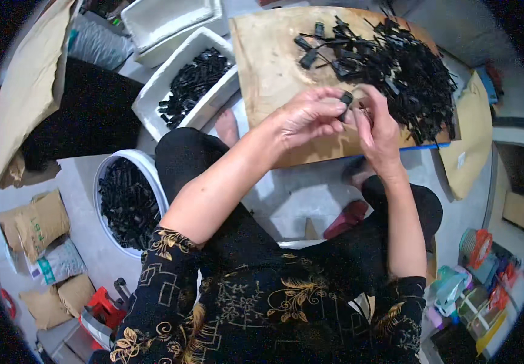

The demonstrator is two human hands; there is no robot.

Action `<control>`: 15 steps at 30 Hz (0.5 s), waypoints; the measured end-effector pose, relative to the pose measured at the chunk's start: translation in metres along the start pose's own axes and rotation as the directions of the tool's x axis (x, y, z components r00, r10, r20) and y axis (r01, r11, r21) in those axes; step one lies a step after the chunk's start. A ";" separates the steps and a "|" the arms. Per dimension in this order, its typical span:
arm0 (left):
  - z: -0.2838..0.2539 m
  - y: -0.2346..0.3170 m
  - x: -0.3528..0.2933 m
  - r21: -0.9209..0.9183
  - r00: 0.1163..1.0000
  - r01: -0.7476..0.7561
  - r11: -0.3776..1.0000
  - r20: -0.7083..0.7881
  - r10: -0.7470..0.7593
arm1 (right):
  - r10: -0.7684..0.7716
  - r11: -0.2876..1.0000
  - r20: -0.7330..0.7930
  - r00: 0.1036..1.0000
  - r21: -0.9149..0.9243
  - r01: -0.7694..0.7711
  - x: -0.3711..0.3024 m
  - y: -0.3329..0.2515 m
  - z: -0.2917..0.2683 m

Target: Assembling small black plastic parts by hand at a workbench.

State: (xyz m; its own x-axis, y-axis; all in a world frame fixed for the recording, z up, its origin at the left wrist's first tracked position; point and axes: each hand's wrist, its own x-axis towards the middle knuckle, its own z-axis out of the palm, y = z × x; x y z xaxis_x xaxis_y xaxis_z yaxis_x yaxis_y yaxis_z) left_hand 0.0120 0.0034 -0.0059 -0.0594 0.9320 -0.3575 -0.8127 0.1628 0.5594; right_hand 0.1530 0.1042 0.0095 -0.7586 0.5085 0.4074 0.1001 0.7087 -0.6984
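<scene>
Over the near part of the wooden board (268, 67), my two hands are close together. My left hand (313, 116) pinches a small black plastic part (347, 97) between thumb and fingers. My right hand (376, 124) is beside it with fingers curled and thumb near the fingertips; whatever it may grip there is too small to make out. Beyond the hands, a large heap of black plastic parts (395, 67) with thin sticks covers the board's right side. A few single black pieces (308, 58) lie at the heap's left edge.
Left of the board stands a white foam box (153, 100) with black parts, and behind it another foam box (174, 24). A white bucket (100, 200) of black parts is by my left knee. Cardboard (28, 97), paper parcels (43, 221) and coloured bags (450, 288) surround me.
</scene>
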 end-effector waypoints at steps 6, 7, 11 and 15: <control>0.004 -0.002 0.006 0.317 0.965 -0.221 0.922 -0.066 0.254 | 0.314 0.804 0.243 0.918 0.447 -0.393 0.001 0.005 0.008; 0.003 -0.003 0.005 0.425 0.944 -0.272 0.863 -0.058 0.325 | 0.394 0.705 0.346 0.852 0.481 -0.521 0.003 -0.001 0.010; 0.007 -0.004 0.003 0.540 0.915 -0.305 0.784 -0.063 0.399 | 0.432 0.625 0.369 0.823 0.536 -0.568 0.007 -0.008 0.020; 0.004 -0.007 0.003 0.636 0.872 -0.337 0.695 -0.067 0.484 | 0.462 0.564 0.394 0.795 0.561 -0.606 0.009 -0.011 0.030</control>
State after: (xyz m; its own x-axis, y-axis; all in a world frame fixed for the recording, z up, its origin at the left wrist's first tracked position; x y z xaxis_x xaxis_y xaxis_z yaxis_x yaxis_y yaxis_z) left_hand 0.0195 0.0063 -0.0078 -0.4843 0.8702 -0.0909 -0.1761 0.0049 0.9844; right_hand 0.1255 0.0863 0.0038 -0.8103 0.5387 -0.2308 0.1550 -0.1829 -0.9708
